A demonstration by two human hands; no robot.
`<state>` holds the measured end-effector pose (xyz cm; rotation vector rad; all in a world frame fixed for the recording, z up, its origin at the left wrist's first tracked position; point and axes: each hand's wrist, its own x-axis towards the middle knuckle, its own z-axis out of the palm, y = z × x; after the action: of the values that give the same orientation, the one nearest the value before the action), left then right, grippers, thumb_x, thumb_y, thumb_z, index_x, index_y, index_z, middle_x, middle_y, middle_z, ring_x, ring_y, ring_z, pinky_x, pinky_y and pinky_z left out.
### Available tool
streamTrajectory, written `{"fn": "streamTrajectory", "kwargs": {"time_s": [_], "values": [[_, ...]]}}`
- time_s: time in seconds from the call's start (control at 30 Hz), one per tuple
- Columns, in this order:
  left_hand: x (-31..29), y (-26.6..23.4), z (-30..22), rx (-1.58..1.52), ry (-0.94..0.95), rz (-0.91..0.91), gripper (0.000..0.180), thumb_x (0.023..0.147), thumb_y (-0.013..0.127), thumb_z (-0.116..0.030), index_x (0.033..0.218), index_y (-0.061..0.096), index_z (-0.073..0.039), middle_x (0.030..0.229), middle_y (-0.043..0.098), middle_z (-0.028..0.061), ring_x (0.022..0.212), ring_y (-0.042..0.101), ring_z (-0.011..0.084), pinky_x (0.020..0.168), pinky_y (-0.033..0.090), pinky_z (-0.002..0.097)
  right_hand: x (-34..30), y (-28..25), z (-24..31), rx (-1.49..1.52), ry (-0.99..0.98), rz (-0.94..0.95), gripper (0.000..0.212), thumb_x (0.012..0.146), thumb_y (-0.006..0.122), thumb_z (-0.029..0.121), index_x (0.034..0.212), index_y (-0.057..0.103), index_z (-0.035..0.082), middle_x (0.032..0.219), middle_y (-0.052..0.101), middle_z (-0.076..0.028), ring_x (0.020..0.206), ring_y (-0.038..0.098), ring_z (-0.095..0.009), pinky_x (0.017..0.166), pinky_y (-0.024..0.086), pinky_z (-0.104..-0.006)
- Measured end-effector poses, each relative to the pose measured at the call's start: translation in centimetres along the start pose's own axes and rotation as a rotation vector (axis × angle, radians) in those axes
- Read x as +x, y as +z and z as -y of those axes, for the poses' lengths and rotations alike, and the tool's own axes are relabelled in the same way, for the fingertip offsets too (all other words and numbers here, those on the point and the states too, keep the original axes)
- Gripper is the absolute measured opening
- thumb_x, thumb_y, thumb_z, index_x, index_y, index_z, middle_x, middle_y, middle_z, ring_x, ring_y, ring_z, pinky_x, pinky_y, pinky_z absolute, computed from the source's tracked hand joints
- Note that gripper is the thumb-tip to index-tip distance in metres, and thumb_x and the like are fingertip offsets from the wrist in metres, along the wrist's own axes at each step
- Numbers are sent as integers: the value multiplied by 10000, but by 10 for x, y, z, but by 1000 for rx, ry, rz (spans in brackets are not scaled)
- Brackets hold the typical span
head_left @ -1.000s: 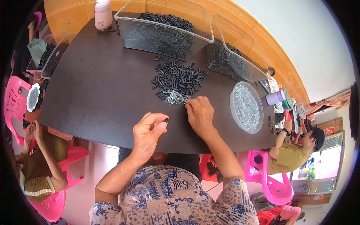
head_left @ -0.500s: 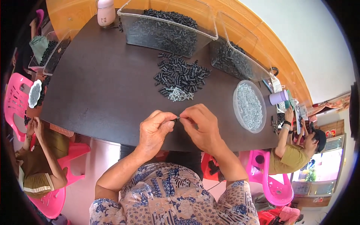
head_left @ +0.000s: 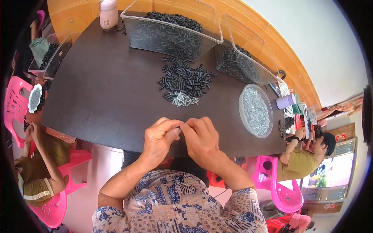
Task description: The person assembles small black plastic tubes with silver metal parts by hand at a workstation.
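Observation:
Above the table's near edge, my left hand and my right hand meet fingertip to fingertip. My left thumb and forefinger pinch a small black piece, now almost wholly covered by the fingers. The right fingers are closed against the same spot; whatever they hold is hidden. Beyond the hands lies a pile of small black ribbed plastic pieces, with a cluster of silver screws at its near side. To the right, a round clear tub holds many more silver screws.
At the table's far side stand a large clear bin and a second clear bin, both holding black pieces. A pink bottle stands far left, a lilac cup at right. People sit on both sides, beside pink chairs.
My right hand has turned and moved slightly down and left, its fingers closing over the left fingertips. The black piece, visible between the hands before, is now mostly covered.

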<state>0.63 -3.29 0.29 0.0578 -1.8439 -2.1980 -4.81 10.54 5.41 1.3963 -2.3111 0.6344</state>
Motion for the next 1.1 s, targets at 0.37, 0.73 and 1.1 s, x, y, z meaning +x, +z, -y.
{"fn": "streamTrajectory", "kwargs": {"time_s": [0.37,0.73,1.1], "values": [[4,6,6,-63,-60,-12,151,873,582,12,1014,633,34,904,584,42,759,580,77,668,492,219,-9,0,-11,30,5,-72,295,718,612,-10,1013,605,-20,939,616,-136,763,580,-295,643,480,-368],[4,9,14,-143,-83,-14,128,885,574,-9,987,636,37,865,556,35,742,580,93,659,501,218,4,34,-169,-71,611,-170,104,786,625,128,811,648,30,811,637,-169,804,603,-355,722,462,-444],[6,7,16,-101,-77,-7,138,897,581,-44,994,636,37,881,565,39,762,589,100,664,517,227,23,45,-173,-128,642,-21,139,732,645,150,782,663,22,770,644,-157,753,625,-321,687,474,-411]]}}
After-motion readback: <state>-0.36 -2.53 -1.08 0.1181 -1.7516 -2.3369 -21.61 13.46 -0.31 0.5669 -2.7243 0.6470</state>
